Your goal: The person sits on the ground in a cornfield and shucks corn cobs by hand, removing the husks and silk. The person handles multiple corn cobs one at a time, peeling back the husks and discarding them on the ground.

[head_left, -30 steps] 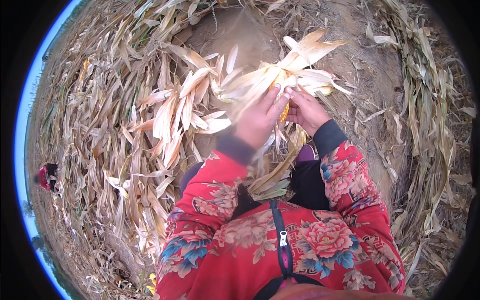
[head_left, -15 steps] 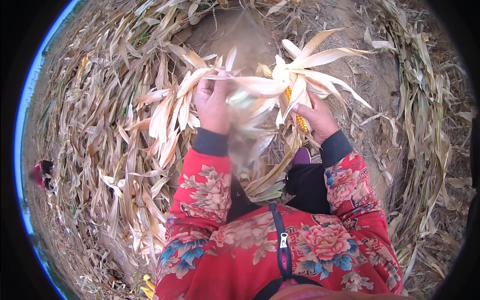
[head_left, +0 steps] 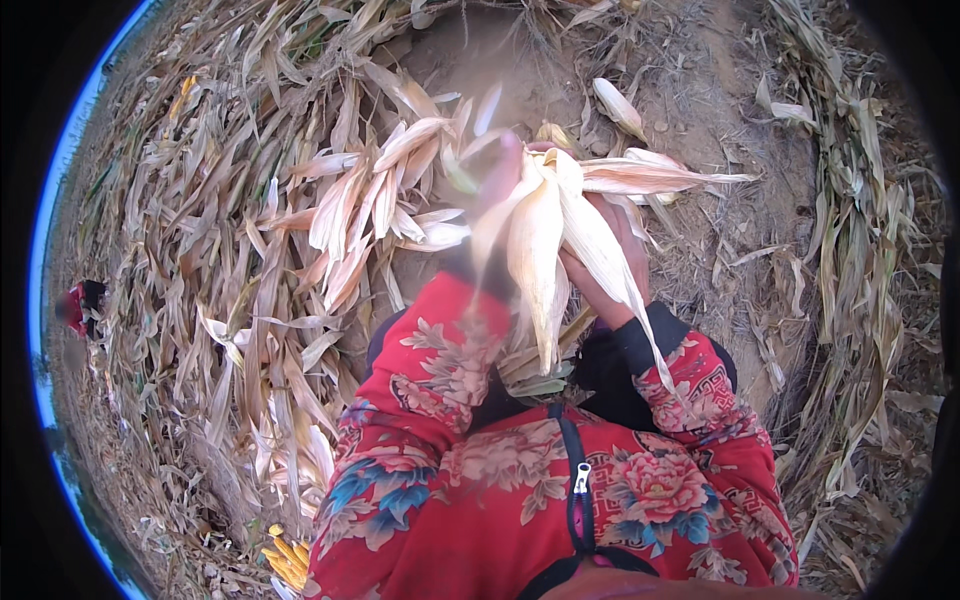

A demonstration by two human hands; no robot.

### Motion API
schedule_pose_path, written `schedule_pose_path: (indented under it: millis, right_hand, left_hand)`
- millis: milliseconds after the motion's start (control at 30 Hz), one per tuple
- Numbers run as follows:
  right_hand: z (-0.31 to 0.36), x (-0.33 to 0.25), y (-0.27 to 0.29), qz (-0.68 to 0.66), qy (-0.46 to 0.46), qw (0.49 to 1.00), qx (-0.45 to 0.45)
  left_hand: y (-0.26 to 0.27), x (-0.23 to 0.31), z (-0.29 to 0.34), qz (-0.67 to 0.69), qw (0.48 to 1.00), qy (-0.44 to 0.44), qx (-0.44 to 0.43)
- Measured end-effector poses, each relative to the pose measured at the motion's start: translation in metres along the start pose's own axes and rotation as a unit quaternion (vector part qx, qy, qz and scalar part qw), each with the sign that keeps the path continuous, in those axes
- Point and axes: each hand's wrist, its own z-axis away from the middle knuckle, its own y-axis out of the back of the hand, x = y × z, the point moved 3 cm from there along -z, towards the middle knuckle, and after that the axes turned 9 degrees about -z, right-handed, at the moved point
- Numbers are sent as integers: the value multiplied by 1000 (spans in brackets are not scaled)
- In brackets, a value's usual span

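My right hand [head_left: 618, 262] is wrapped round an ear of corn, partly behind its husk leaves. Pale husk leaves [head_left: 540, 255] fold down over the ear toward me, and its yellow kernels are hidden. Beside the top of the ear is my left hand [head_left: 502, 170], smeared by motion; whether its fingers grip a leaf cannot be made out. Just past the hands, an ear still in its husk [head_left: 620, 108] lies on the soil, with another husk-covered tip [head_left: 552, 134] near it.
Loose pale husks [head_left: 365, 200] are heaped to the left over dry stalks [head_left: 190, 230]. Husked yellow cobs [head_left: 288, 562] lie at lower left. More dry stalks [head_left: 860, 270] line the right side of the bare soil [head_left: 710, 90]. A person [head_left: 85, 306] is far off at left.
My left hand has swung right, from the husk heap to the top of the ear. The spread husk leaves now hang down over the ear, covering the kernels that showed before.
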Motion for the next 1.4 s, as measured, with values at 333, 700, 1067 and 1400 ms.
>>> schedule_pose_path:
  millis: [333,700,1067,1400]
  right_hand:
    - [0,5,-7,64,42,997,10]
    - [-3,18,-1,14,-24,999,-29]
    - [3,11,-21,122,-2,992,21]
    - [2,2,-31,91,5,996,-21]
  left_hand:
    - [36,-14,-18,58,997,13,40]
    - [16,-8,-7,96,995,24,20]
    - [37,-19,-21,40,998,-27,45]
    - [45,-21,-23,100,990,3,101]
